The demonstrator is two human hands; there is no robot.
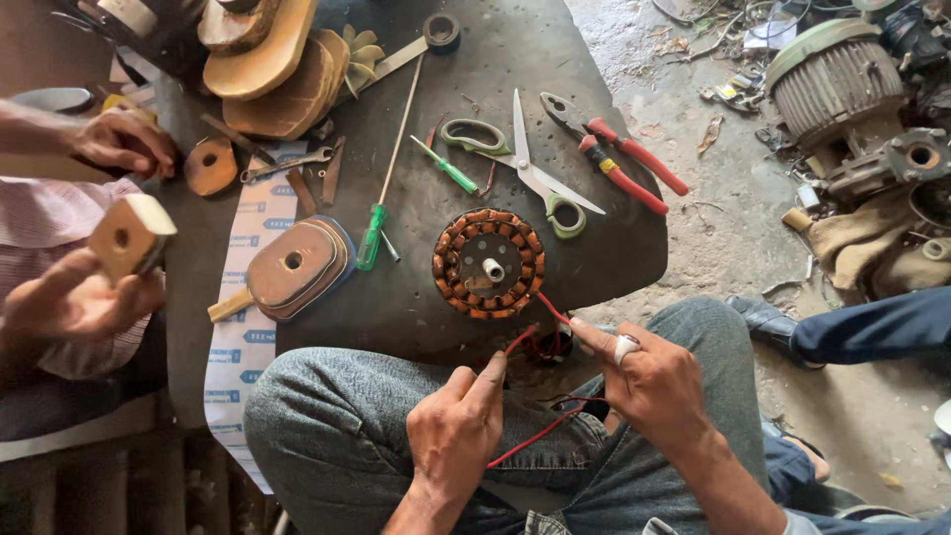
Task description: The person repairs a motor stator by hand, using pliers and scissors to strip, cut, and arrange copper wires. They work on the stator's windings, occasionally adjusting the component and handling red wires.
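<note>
A round motor stator [488, 263] wound with copper coils lies on the dark work board [515, 59]. Red wires [540, 431] run from it down over my jeans-clad knees. My left hand [456, 431] pinches one red wire between thumb and forefinger. My right hand [649, 381], a white wrap on one finger, grips the other red wire near a dark bundle at the board's front edge. Both hands hover just below the stator.
Scissors [530, 168], red-handled pliers [619, 159], green screwdrivers [371, 238] and wooden winding formers [292, 267] lie on the board. At left another person's hands [74, 297] hold a wooden block [129, 236]. An old motor housing [837, 74] and scrap sit on the floor at right.
</note>
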